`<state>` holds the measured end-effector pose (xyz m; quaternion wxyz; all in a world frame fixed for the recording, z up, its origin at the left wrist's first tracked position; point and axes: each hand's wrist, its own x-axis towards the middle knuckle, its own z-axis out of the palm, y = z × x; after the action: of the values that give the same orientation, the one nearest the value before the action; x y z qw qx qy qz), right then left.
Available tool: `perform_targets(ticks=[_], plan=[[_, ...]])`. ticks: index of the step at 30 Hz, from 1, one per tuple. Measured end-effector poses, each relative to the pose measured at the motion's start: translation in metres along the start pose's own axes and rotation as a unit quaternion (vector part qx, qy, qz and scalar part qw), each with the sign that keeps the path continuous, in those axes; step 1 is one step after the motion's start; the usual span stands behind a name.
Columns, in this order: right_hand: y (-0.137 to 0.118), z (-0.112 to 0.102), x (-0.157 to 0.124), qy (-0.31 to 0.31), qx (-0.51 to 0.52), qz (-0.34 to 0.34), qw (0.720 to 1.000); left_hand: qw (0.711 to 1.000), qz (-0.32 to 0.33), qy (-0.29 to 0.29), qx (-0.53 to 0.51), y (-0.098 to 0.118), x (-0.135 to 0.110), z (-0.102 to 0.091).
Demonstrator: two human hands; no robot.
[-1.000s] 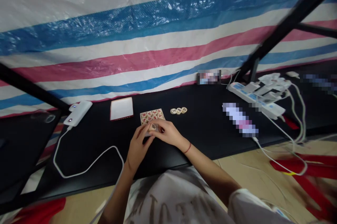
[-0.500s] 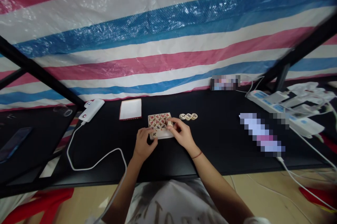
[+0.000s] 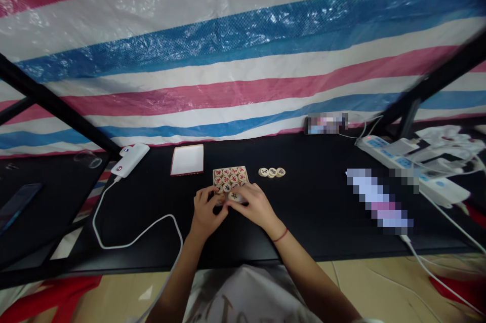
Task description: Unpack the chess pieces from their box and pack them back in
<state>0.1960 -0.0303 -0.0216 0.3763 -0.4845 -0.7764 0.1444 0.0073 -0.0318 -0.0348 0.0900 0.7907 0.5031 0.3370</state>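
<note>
A small open box (image 3: 213, 177) on the black table holds rows of round xiangqi pieces (image 3: 234, 178), red-marked at the back and black-marked nearer me. At the box's front row, my right hand (image 3: 258, 205) is closed on a black-marked xiangqi piece (image 3: 233, 196), its fingers partly covering the row. My left hand (image 3: 206, 212) curls round the front left corner, thumb and fingers closed about another piece (image 3: 219, 199). Both thumbs nearly meet at the front edge. To the right of the box lie three more black-marked pieces (image 3: 272, 172) in a row.
A box lid (image 3: 187, 160) lies inside-up at the back left. Beyond it are a white device (image 3: 130, 160) and its cable (image 3: 129, 247). On the right are a blurred phone-like object (image 3: 379, 201) and a power strip (image 3: 413, 168). A striped plastic sheet (image 3: 243, 90) hangs behind.
My right hand has moved left and toward me, bringing its piece down to the front row beside my left hand. My left hand has stayed nearly in place.
</note>
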Motion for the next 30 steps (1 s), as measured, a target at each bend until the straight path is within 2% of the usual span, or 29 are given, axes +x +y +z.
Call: perform_targets(ticks=[4, 12, 21, 30], plan=[[-0.011, 0.008, 0.004, -0.030, -0.065, -0.006, 0.997, 0.999, -0.014, -0.017, -0.042, -0.004, -0.002, -0.001], [-0.026, 0.019, 0.005, -0.074, -0.089, 0.012, 0.993, 0.997, -0.007, -0.036, -0.070, -0.008, -0.002, 0.000], [-0.026, 0.022, 0.001, -0.033, -0.061, 0.024, 0.997, 0.997, -0.006, -0.038, -0.060, -0.009, -0.002, 0.001], [-0.028, 0.021, 0.001, -0.040, -0.058, 0.013, 0.997, 0.997, -0.011, -0.038, -0.063, -0.009, -0.003, 0.000]])
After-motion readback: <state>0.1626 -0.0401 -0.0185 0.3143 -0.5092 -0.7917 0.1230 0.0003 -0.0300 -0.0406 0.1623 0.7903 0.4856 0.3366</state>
